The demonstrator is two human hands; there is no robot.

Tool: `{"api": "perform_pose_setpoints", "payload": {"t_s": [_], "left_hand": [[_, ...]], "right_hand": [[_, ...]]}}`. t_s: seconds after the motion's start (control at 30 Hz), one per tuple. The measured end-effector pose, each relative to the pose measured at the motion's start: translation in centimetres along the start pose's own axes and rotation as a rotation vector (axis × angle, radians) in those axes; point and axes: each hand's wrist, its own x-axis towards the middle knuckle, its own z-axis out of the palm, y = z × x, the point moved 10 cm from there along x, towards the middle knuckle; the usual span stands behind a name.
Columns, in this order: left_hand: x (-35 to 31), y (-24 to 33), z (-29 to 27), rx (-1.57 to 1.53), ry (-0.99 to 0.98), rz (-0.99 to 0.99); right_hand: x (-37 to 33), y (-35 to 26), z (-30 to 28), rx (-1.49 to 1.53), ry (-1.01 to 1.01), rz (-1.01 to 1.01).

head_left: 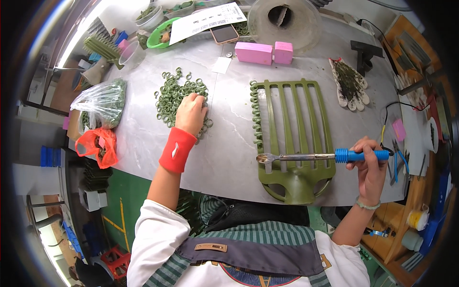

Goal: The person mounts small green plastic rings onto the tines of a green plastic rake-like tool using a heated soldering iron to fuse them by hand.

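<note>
My left hand (192,115), with a red band on its wrist, reaches into a loose pile of small green rings (172,98). Its fingers are curled together at the pile's right side; whatever they pinch is hidden. In my right hand (369,160) is a corded soldering iron (311,157) with a ribbed blue handle, held level and pointing left. Its flat, spoon-like tip sits over the lower left edge of an olive-green slotted frame (299,179). Long parallel bars run up this frame, and a column of green rings (256,112) lines its left edge.
Two pink blocks (253,53) and a phone (224,34) lie toward the back, near a large round drum (284,24). A soiled glove (349,83) rests at right. Clear bag (103,103) and red bag (99,147) stand at left. Pliers (399,162) lie beyond my right hand.
</note>
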Motion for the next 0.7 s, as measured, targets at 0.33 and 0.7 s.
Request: {"api": "perform_pose_setpoints", "payload": {"t_s": [0.33,0.7], "left_hand": [[-0.3,-2.4,0.1,-0.244,0.013,-0.237],[-3.6,13.0,-2.7,-0.753,-0.189,-0.108]], "right_hand": [[-0.5,-0.6,-0.3,-0.009,0.024,-0.030],[-0.5,0.6,-1.3,-0.020,0.090,0.023]]}}
